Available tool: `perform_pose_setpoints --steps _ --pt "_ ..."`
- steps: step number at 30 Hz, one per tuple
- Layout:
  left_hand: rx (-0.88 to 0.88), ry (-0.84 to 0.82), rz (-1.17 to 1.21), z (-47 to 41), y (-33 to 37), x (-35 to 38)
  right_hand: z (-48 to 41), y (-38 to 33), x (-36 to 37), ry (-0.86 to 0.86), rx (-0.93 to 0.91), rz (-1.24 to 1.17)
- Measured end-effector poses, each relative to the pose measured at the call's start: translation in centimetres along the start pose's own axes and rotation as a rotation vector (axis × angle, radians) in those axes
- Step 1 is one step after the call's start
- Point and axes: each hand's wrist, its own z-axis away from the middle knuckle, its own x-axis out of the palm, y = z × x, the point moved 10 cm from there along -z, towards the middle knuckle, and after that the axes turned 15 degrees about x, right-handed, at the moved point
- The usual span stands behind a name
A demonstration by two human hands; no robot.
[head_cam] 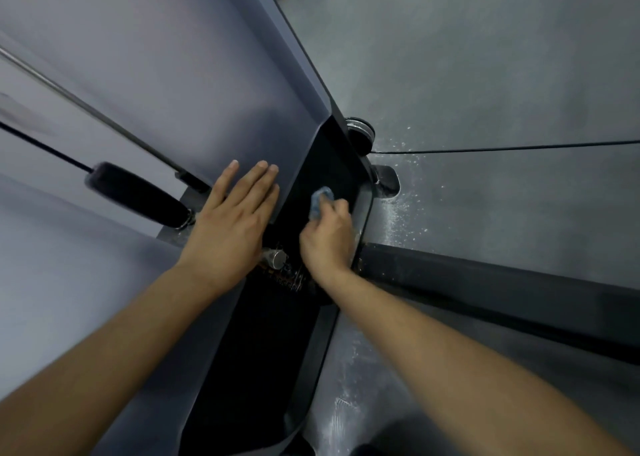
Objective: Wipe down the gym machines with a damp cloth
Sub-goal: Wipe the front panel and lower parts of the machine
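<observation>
Looking down along the gym machine's grey side panel [194, 92]. Pressing the left hand [230, 220] flat against that panel at its lower right edge, fingers straight and close together, grip released, holding nothing. Gripping a small blue cloth [319, 201] in the right hand [327, 239], fingers clenched round it, with only a bunched end showing past the knuckles. Holding that cloth against the inner wall of the machine's dark recess [332, 164], near the recess's right-hand rim and just beside the panel edge under the left fingertips.

Between the two wrists, low in the recess: a small silver cylinder [277, 258], possibly a pin or knob, too blurred to tell.

Off the panel's left edge: a black padded handle [136, 194] on a thin black cable [41, 145], and a steel rod [86, 104] slanting beside them.

Outside the recess's right rim: grey floor [502, 74], dusted with white specks [401, 209] close to the machine's base; a round foot [360, 128] at the base's far corner; a dark beam [502, 299] stretching from just beside the right wrist toward the right.
</observation>
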Motion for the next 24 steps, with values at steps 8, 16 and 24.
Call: perform_pose_setpoints --steps 8,16,24 --pt "-0.005 -0.044 0.002 0.2 0.3 0.4 1.7 2.1 0.5 -0.022 -0.197 -0.045" --pt "-0.017 -0.098 -0.01 0.3 1.1 0.7 -2.1 7.0 0.4 -0.224 0.081 0.155" --pt "-0.034 -0.1 0.006 0.2 1.0 1.0 4.3 -2.2 -0.4 -0.073 -0.347 -0.149"
